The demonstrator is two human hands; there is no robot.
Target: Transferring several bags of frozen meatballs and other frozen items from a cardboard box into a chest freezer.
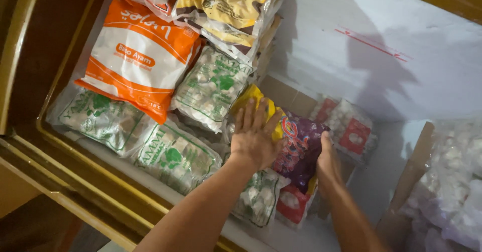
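Head view: inside the chest freezer (351, 46), the left hand (253, 139) lies flat, fingers (249, 114) spread, on the yellow and purple packet (296, 149), which stands between the green-printed bags (211, 88) and the red-labelled bag (351, 129). The right hand (327, 164) cups its far edge, fingers hidden behind it. Pressing evenly with both palms should keep the packet upright without crushing the neighbouring bags.

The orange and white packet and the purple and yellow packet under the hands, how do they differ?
The orange and white packet lies untouched on top of the green-printed bags, while the purple and yellow packet is held between the left hand and right hand. The orange and white packet looks larger and lies flat; the purple and yellow packet is tilted and partly covered. Both are sealed plastic food packets in the freezer.
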